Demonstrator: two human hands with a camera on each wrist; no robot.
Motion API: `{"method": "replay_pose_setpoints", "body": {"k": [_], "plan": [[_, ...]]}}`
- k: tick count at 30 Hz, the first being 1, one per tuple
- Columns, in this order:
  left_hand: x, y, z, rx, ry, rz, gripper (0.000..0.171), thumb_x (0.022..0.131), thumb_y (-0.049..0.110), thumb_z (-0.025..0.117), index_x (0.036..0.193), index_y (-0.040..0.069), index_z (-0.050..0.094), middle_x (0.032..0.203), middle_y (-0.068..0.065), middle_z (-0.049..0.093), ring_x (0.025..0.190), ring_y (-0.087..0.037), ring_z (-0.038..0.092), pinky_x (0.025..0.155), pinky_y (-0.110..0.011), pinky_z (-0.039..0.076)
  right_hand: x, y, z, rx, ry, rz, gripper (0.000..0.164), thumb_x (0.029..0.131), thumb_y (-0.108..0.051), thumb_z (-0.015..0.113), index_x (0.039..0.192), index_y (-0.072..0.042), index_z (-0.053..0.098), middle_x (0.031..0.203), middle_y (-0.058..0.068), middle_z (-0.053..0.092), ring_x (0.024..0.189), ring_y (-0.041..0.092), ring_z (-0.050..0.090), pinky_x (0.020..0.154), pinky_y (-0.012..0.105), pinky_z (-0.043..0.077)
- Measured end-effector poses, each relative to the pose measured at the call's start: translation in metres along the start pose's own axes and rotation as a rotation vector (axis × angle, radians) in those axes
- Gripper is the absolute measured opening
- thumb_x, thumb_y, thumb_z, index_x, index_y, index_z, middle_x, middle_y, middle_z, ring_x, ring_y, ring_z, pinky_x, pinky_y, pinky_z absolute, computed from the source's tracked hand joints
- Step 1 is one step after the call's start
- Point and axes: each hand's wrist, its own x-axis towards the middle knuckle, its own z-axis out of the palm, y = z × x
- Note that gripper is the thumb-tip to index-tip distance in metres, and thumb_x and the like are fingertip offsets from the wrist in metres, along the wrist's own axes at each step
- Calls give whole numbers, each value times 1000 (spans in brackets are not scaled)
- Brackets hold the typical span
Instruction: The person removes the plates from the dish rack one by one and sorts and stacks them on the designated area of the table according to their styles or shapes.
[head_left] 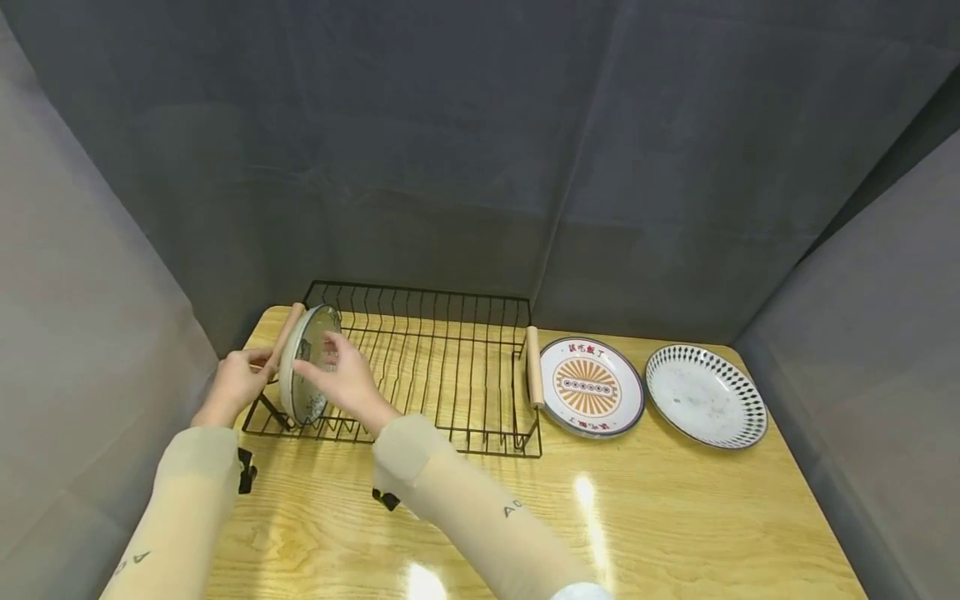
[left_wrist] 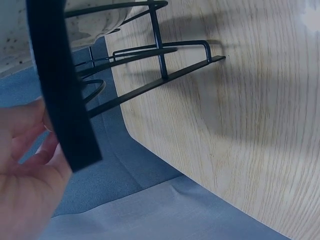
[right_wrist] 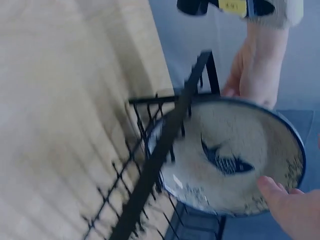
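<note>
A speckled plate with a dark fish (right_wrist: 227, 162) stands on edge at the left end of the black wire dish rack (head_left: 442, 443). My left hand (head_left: 234, 385) is at the rack's left wooden handle (head_left: 287, 337), its fingers and thumb pinching it from the outer side. In the left wrist view, my left hand (left_wrist: 35, 165) is partly behind a dark rack bar. My right hand (head_left: 348, 379) is at the plate's inner face, thumb and fingers spread apart; in the right wrist view one fingertip (right_wrist: 266, 184) is over the plate near its rim.
Right of the rack, a white plate with an orange sunburst (head_left: 588, 387) lies by the other wooden handle (head_left: 534, 367). Beyond it lies an oval dish with a dark diamond border (head_left: 705, 396). Grey curtains (head_left: 420, 150) surround the wooden table (head_left: 675, 517).
</note>
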Motion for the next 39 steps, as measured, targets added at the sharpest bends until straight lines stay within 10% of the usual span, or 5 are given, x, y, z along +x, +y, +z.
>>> {"method": "replay_pose_setpoints", "body": {"k": [17,39], "plan": [[1,-1,-2,13,-7,-23,40,93,8,47,125,-15,45,109,-34,55,97,-45,56,75,-48,49,0,-7,44,169,126,113,42,85,-14,65,125,-3,54,98,4,61,92,15,62,71,20,49],[1,-2,0,-7,5,-25,40,91,4,50,126,-15,45,110,-32,55,97,-44,58,74,-46,50,5,1,39,159,214,80,32,86,-6,62,117,0,58,89,1,58,81,10,60,64,19,49]]}}
